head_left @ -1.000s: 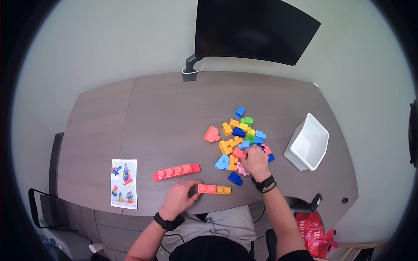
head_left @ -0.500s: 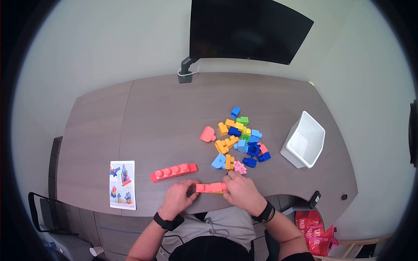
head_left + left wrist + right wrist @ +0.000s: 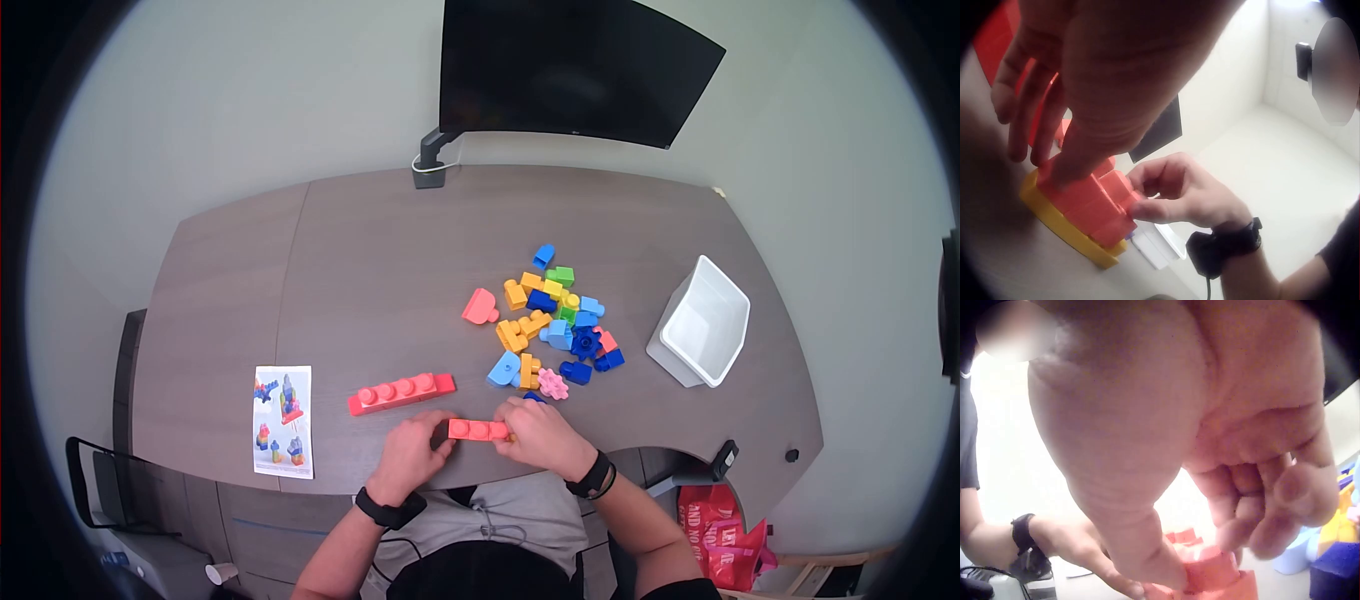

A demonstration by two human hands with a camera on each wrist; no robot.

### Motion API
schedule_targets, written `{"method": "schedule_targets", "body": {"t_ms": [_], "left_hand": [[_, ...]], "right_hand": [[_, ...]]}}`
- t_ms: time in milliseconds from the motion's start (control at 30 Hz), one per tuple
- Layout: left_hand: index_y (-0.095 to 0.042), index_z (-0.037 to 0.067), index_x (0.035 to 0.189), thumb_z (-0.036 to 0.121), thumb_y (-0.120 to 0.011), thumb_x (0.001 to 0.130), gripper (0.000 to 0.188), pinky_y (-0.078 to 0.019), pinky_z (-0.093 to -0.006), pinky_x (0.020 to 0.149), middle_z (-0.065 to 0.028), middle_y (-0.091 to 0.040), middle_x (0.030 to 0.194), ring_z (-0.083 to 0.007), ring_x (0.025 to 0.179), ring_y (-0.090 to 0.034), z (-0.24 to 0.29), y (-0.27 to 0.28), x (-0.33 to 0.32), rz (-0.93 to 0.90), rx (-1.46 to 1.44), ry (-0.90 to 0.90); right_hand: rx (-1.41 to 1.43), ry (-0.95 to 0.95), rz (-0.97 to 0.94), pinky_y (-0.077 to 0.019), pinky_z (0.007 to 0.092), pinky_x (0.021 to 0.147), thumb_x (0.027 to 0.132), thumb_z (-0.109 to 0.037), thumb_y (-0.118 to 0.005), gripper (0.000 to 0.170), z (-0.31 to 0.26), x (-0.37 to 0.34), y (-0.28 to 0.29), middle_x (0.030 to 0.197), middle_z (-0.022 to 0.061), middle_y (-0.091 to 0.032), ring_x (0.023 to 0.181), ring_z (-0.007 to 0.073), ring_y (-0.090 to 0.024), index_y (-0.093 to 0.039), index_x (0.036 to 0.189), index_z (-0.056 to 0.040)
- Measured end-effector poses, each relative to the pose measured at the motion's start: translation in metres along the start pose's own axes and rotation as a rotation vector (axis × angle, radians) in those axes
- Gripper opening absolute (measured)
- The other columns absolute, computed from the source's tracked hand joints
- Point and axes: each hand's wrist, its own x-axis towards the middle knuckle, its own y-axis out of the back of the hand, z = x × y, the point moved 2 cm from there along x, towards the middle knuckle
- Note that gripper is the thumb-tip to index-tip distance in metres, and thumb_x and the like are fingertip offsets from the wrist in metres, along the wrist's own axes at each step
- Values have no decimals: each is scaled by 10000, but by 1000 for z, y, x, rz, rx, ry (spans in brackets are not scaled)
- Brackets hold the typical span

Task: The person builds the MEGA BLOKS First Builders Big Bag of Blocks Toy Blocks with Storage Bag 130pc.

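Close to the table's near edge lies a long yellow brick (image 3: 1063,225), mostly covered by a row of red bricks (image 3: 470,430) on top. My left hand (image 3: 412,452) holds the row at its left end, thumb against the near side in the left wrist view. At the right end, my right hand (image 3: 541,437) pinches a red brick (image 3: 498,431) between thumb and fingers. A longer red brick piece (image 3: 400,393) with a line of studs stands just behind my left hand. Partly hidden behind the right hand is a dark blue brick (image 3: 533,398).
Beyond my right hand lies a pile of loose bricks, among them a pink flower-shaped piece (image 3: 553,383) and a light blue one (image 3: 504,369). A white bin (image 3: 690,360) stands at the right, a printed picture sheet (image 3: 283,420) at the left. A monitor (image 3: 580,70) hangs over the back.
My right hand has left the pile with a red brick and come to the row's right end, where red now covers most of the yellow. The left hand has stayed in place.
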Motion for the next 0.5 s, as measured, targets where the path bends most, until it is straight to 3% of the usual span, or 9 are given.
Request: {"method": "schedule_targets", "body": {"t_ms": [133, 233, 300, 367, 500], "left_hand": [[-778, 57, 1278, 136, -865, 881, 414, -644, -442, 880, -176, -823, 1125, -354, 987, -807, -1, 2, 2, -19, -47, 41], [-780, 53, 1269, 135, -864, 884, 403, -645, -443, 880, -180, -826, 1116, -358, 976, -810, 2, 6, 3, -16, -47, 49], [-781, 55, 1265, 138, -866, 885, 399, -644, -446, 875, -181, -826, 1114, -366, 968, -808, 5, 9, 2, -23, -38, 69], [-782, 57, 1265, 142, -870, 882, 402, -642, -447, 871, -182, -824, 1107, -371, 968, -805, 2, 8, 1, -17, -25, 55], [-783, 64, 1263, 157, -875, 881, 403, -639, -448, 866, -180, -823, 1097, -377, 969, -801, 4, 9, 2, -17, -18, 60]], "right_hand": [[-13, 64, 6, -630, 523, 857, 898, -358, -880, 437, 10, -8, 12, 1084, 140, -766, 997, 357, -775, -744, 1173, -47], [89, -107, 138, -613, 496, 828, 920, -352, -871, 419, 31, -10, 56, 1027, 127, -766, 987, 366, -769, -742, 1183, -53], [-36, -369, 301, -634, 538, 881, 929, -425, -862, 472, 82, -7, 67, 1163, 130, -790, 1050, 364, -785, -761, 1237, -82], [-233, -524, 462, -638, 555, 910, 955, -248, -792, 344, 138, -2, 72, 1196, 206, -770, 1077, 440, -776, -754, 1239, -56], [-294, -630, 322, -649, 557, 936, 912, -182, -776, 349, 181, 12, 73, 1255, 256, -724, 1098, 477, -770, -751, 1235, -51]]}}
